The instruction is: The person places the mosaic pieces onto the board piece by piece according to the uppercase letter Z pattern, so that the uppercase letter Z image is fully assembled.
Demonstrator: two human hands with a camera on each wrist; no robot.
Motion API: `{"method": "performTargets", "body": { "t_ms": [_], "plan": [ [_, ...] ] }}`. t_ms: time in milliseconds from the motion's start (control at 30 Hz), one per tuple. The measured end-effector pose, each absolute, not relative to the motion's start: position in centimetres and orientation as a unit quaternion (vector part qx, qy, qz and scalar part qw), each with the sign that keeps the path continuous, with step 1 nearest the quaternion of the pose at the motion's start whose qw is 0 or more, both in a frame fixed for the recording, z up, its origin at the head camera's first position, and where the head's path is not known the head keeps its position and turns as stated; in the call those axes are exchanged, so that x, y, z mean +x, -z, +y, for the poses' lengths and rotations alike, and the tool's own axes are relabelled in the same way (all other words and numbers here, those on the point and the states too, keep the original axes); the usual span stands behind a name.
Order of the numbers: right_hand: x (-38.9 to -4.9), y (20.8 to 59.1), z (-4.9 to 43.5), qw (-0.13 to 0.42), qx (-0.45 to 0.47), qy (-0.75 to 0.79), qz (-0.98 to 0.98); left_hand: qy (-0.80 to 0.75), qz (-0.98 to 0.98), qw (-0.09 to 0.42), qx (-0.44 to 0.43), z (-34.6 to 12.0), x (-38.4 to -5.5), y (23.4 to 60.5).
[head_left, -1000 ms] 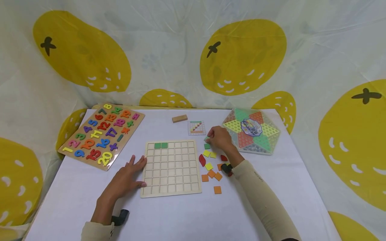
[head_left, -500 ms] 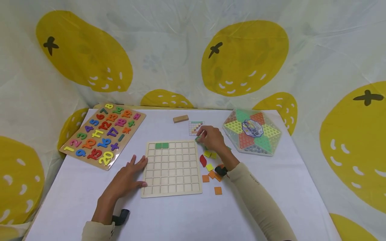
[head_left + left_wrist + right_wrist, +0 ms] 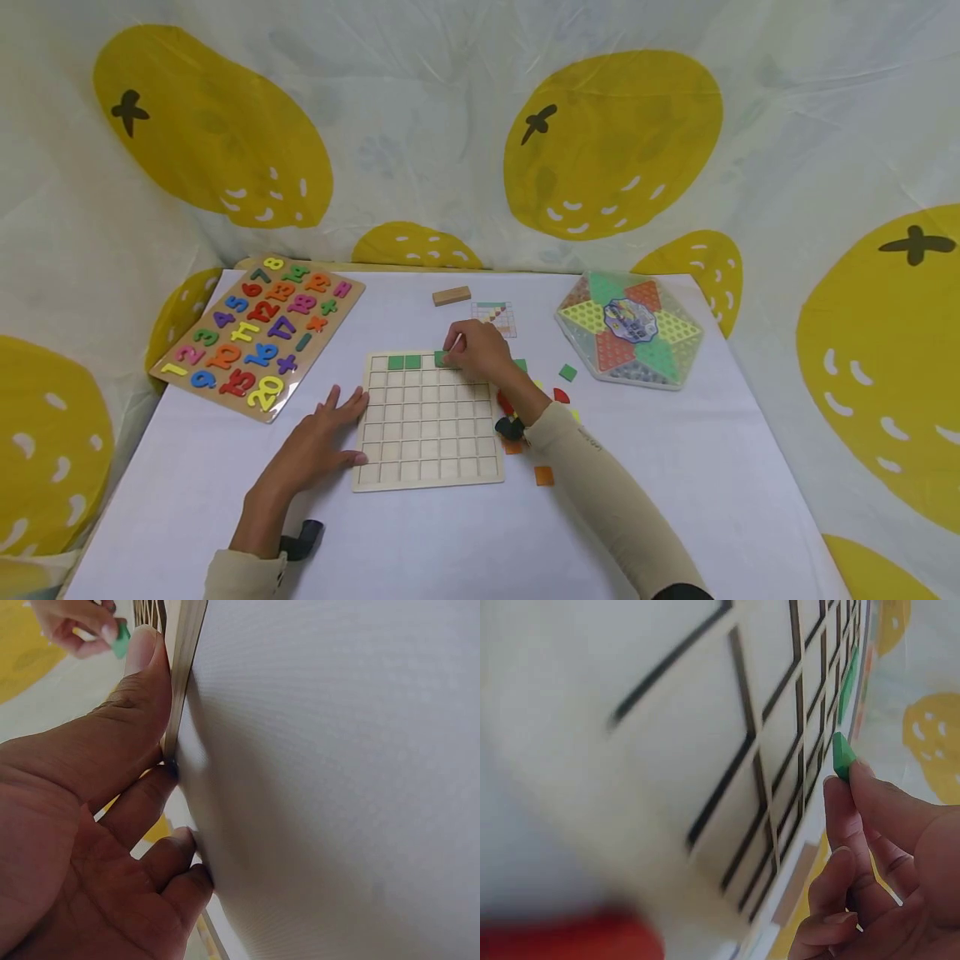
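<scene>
A pale wooden grid board (image 3: 431,425) lies flat on the white table. Two green square tiles (image 3: 404,362) sit side by side in its far row. My right hand (image 3: 483,354) pinches another green tile (image 3: 440,359) between thumb and fingertip over that row, right of the pair. The right wrist view shows this held tile (image 3: 842,756) tilted, close to the grid. At the board's left edge rests my left hand (image 3: 318,437), its fingers spread and thumb (image 3: 142,660) against the side. Loose tiles right of the board are partly hidden by my right forearm.
A printed pattern card (image 3: 504,315) and a small wooden block (image 3: 452,296) lie beyond the board. Back left is a number puzzle (image 3: 255,333); back right, a hexagonal game board (image 3: 630,329). Loose green (image 3: 567,372), red (image 3: 561,396) and orange (image 3: 544,476) tiles lie on the right.
My right hand has moved left with a green tile, from the loose pieces to above the board's far row. My left hand has stayed at the board's edge.
</scene>
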State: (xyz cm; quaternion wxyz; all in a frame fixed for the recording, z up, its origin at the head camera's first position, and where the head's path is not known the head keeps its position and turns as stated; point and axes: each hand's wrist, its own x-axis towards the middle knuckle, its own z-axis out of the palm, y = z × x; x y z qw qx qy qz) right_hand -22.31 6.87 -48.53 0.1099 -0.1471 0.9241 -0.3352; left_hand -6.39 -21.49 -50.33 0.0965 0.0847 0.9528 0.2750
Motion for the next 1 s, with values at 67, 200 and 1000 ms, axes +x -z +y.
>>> {"method": "performTargets", "body": {
  "t_ms": [67,200,1000],
  "plan": [
    [-22.3,48.7,6.2,0.116,-0.151,0.332,0.924,-0.276,0.953,0.096,0.083,-21.4,-6.4,50.3],
    [-22.3,48.8,5.1,0.120,-0.146,0.310,0.932,-0.277,0.953,0.095,0.081,-21.2,-6.4,50.3],
    [-22.0,47.8,10.5,0.121,-0.125,0.311,0.934,-0.271,0.954,0.098,0.079,-21.4,-6.4,50.4]
  ]
}}
